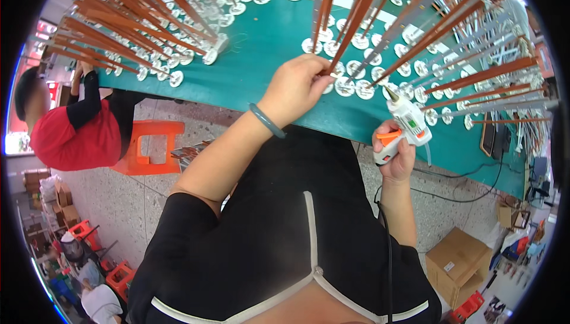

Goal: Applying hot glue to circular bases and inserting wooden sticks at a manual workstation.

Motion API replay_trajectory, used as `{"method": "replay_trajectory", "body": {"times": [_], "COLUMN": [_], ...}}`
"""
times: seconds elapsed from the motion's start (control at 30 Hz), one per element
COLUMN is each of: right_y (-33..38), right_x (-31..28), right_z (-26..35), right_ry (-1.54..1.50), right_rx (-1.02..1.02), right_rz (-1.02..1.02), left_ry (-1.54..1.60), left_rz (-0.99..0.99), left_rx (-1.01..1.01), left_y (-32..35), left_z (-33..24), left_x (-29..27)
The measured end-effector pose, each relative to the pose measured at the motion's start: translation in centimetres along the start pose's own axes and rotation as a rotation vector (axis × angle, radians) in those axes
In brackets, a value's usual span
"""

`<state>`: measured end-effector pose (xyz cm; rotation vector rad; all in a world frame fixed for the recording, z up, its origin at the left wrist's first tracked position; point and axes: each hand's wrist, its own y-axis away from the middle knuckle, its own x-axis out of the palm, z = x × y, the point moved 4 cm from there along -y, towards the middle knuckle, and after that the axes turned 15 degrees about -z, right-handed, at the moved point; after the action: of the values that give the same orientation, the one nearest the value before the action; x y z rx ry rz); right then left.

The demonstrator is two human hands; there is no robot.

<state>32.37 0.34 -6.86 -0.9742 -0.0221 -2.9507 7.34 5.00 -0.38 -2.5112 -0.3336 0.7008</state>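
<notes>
My left hand [297, 86], a grey-green bangle [267, 121] on its wrist, is closed in a pinch at the lower end of a long brown strip [356, 21]. Something small and pale shows at its fingertips, too small to name. In my right hand [396, 155] is a white hot glue gun [408, 119] with an orange trigger [389, 137], which my fingers wrap. The gun's nozzle [390, 93] points up and left toward round white bases [364, 89] at the table's near side. Brown and grey strips stand on many of these bases.
The green table [255, 45] bears another crowd of brown strips [136, 27] at the left. A black cable [386, 229] hangs by my right arm. A person in red [80, 131] sits left beside an orange stool [155, 146]. A cardboard box [457, 258] stands lower right.
</notes>
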Motion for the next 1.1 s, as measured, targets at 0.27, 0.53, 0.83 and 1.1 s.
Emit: {"method": "replay_trajectory", "body": {"times": [0.27, 0.53, 0.83, 1.1], "right_y": [-0.1, 0.1, 0.3, 1.0], "right_x": [-0.6, -0.5, -0.7, -1.5], "right_z": [0.0, 0.1, 0.0, -0.1], "right_ry": [-0.035, -0.098, -0.074, 0.109], "right_rx": [-0.008, -0.017, -0.02, 0.154], "right_rz": [0.038, 0.123, 0.112, 0.136], "left_ry": [0.053, -0.097, -0.49, -0.187], "left_rz": [-0.293, -0.566, -0.68, -0.364], "left_rx": [-0.083, -0.157, -0.059, -0.126], "left_y": [-0.8, -10.0, -15.8, -6.6], "left_z": [0.7, 11.0, 15.0, 4.7], "left_x": [-4.8, -6.0, -5.4, -8.9]}}
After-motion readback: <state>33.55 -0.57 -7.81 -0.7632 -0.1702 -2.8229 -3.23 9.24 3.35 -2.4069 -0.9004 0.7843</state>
